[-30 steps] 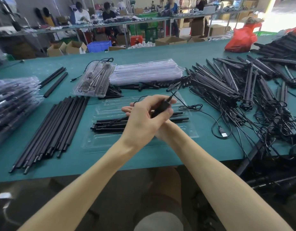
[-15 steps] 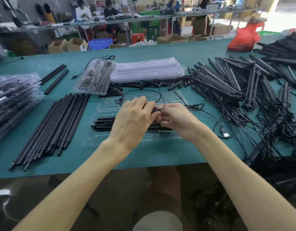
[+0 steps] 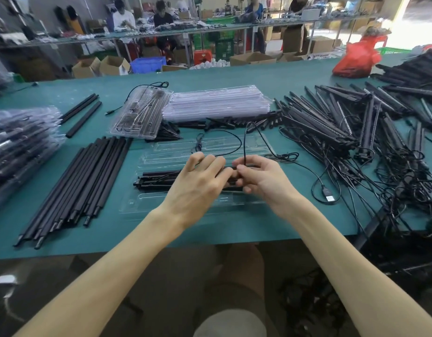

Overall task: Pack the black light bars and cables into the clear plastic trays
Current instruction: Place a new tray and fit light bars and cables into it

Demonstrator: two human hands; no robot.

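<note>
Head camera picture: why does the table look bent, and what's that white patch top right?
Head view: the wide-angle lens bows the edges of the green table. Head view, top right: bright light washes the corner white. Head view, centre: the stack of clear trays shows pale glare; the cable pinched by the right hand looks sharp.

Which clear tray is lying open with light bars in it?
The tray under the left hand and right hand, black light bars across it. The lone tray behind is closed; the stack beside it is empty.
</note>
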